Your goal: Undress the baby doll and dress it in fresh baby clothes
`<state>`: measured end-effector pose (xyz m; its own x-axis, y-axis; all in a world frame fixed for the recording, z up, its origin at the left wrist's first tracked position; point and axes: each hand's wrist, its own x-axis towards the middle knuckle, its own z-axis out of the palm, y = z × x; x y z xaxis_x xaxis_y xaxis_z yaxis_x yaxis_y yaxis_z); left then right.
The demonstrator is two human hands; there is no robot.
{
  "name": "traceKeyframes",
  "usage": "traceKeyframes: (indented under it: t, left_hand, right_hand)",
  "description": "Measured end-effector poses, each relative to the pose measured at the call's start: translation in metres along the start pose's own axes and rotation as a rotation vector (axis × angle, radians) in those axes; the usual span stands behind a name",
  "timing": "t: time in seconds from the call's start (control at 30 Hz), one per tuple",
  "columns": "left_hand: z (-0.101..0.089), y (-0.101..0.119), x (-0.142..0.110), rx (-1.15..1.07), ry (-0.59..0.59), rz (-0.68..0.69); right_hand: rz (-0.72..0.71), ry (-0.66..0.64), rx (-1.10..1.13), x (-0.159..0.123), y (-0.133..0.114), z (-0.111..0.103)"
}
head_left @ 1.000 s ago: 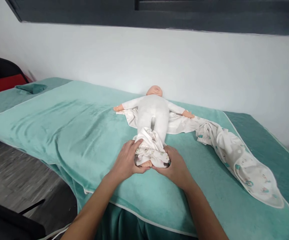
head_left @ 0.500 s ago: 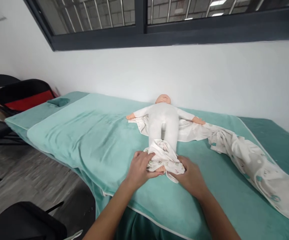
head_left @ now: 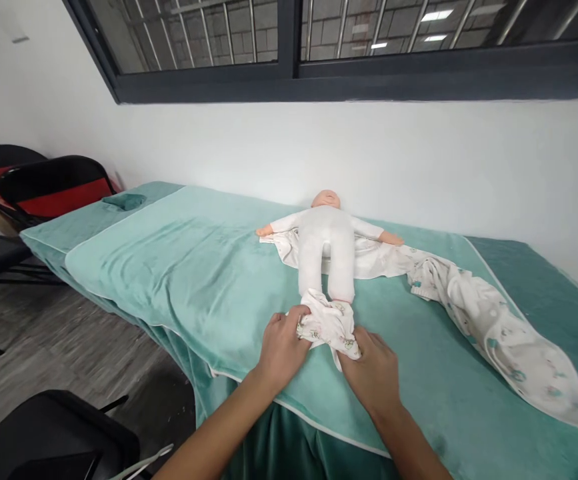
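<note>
A baby doll point(head_left: 327, 230) in a white cloth body lies on its back, arms spread, its legs pointing towards me. White printed baby pants point(head_left: 329, 327) are bunched at the ends of its legs and hide its feet. My left hand point(head_left: 285, 341) grips the left edge of the pants, thumb and fingers pinched on the cloth. At the right edge, my right hand point(head_left: 373, 370) is closed on the same pants. A white cloth strip hangs beside the right fingers. Under the doll's back and arms lies a spread white printed garment point(head_left: 379, 263).
A green cover point(head_left: 193, 280) drapes the long bed against the white wall. White printed cloth point(head_left: 509, 340) trails along the bed's right side. Black and red chairs point(head_left: 59, 190) stand at the left, and a black seat point(head_left: 53, 433) is near the front left. A barred window point(head_left: 289, 87) is above.
The pants have moved down the doll's legs towards me, baring more of its shins. A foot that showed beneath the cloth is now covered. Both hands keep hold; the view has shifted slightly.
</note>
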<state>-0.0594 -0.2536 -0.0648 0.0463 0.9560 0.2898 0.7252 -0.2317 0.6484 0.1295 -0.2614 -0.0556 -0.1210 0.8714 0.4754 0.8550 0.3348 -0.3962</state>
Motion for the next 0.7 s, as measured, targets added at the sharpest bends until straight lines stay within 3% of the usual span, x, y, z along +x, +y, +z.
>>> traceKeyframes:
  t: [0.17,0.3,0.37,0.43,0.5,0.57,0.63,0.7]
  left_hand:
    - [-0.034,0.024,0.001,-0.216,-0.25,-0.214]
    - [-0.057,0.027,0.002,-0.45,-0.382,-0.245]
    - [-0.071,0.026,0.002,-0.583,-0.513,-0.201]
    - [-0.09,0.025,0.004,-0.667,-0.716,-0.134]
    - [-0.113,0.025,0.008,-0.611,-0.919,-0.01]
    - [-0.136,0.027,0.013,-0.419,-1.082,0.15]
    - [-0.156,0.034,0.018,-0.253,-1.117,0.277]
    - [-0.171,0.044,0.021,-0.148,-1.049,0.363]
  right_hand:
    - [0.248,-0.387,0.139,0.011,-0.021,-0.038]
    - [0.228,-0.67,0.378,0.024,-0.031,-0.07]
    - [0.162,-0.809,0.471,0.026,-0.031,-0.084]
    - [0.077,-0.92,0.478,0.029,-0.032,-0.097]
    - [-0.017,-0.978,0.393,0.034,-0.033,-0.109]
    - [-0.1,-0.98,0.298,0.043,-0.039,-0.119]
    - [-0.189,-0.955,0.23,0.054,-0.048,-0.128]
    - [-0.289,-0.906,0.148,0.067,-0.061,-0.137]
